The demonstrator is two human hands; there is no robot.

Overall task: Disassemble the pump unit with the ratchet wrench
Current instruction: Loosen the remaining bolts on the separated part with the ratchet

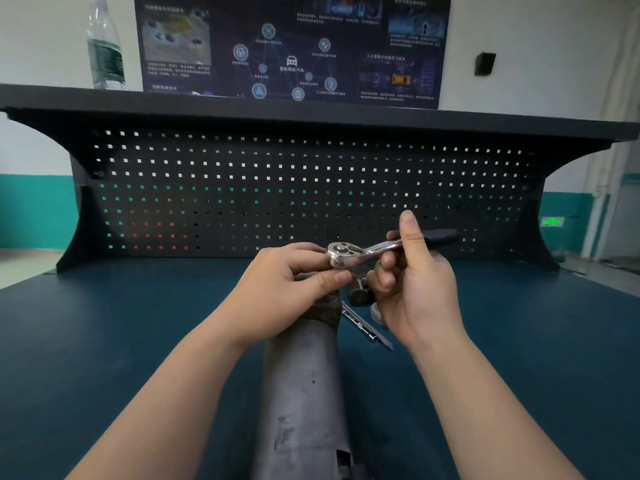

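The pump unit [301, 386], a long grey metal cylinder, lies on the blue table [138, 323] and runs from the bottom edge toward the middle. Above its far end sits the chrome ratchet wrench [349, 252], head to the left, dark handle to the right. My left hand [280, 289] pinches the ratchet head between thumb and fingers and covers the pump's far end. My right hand [412, 282] grips the wrench handle with curled fingers, thumb raised. What the socket sits on is hidden by my hands.
A slim metal extension bar [367, 325] lies on the table just right of the pump, with a small dark part [360, 295] beyond it. A black pegboard [294, 188] backs the bench. A water bottle [105, 46] stands on the shelf at top left.
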